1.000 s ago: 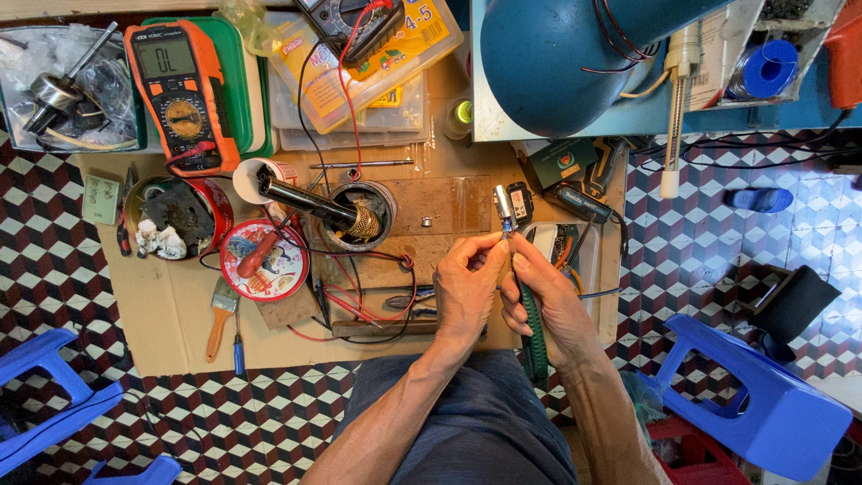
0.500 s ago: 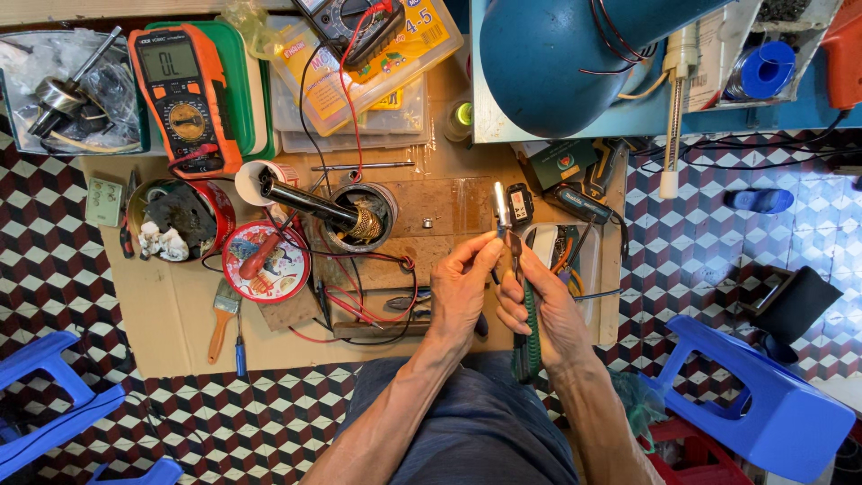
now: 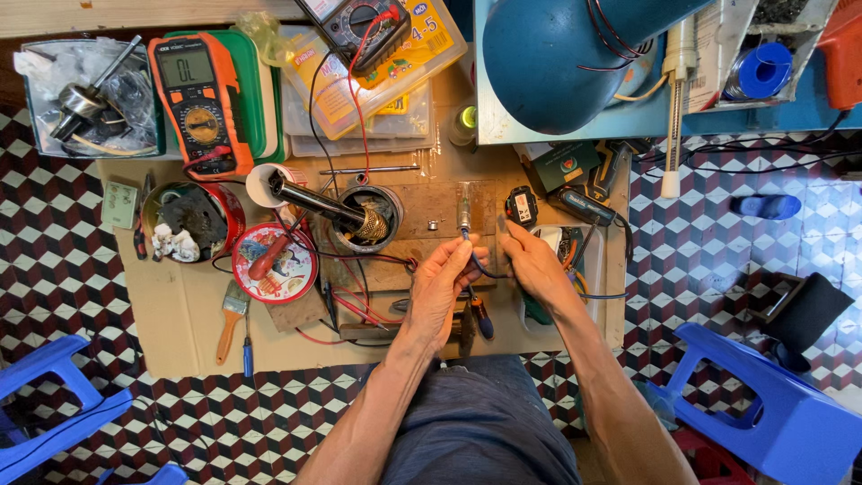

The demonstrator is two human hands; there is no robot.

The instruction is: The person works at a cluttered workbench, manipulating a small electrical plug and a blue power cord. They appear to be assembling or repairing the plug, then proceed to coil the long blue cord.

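A checkered tile floor [image 3: 54,269] surrounds the cluttered desk [image 3: 180,314], with a blue plastic stool [image 3: 763,404] beside it and a blue lamp shade [image 3: 575,54] above. The left hand [image 3: 444,278] pinches a small metal tool [image 3: 465,211] with a blue wire, upright over the desk; the right hand [image 3: 530,260] steadies it with closed fingers.

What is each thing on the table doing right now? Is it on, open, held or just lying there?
Left hand: holds the small metal part with blue wire, upright.
Right hand: beside it, on the blue wire.
Orange multimeter: switched on, screen lit.
Soldering iron: resting in its stand.
Paintbrush: lying flat on the cardboard.
Round tin lid: lying open side up, red tool in it.
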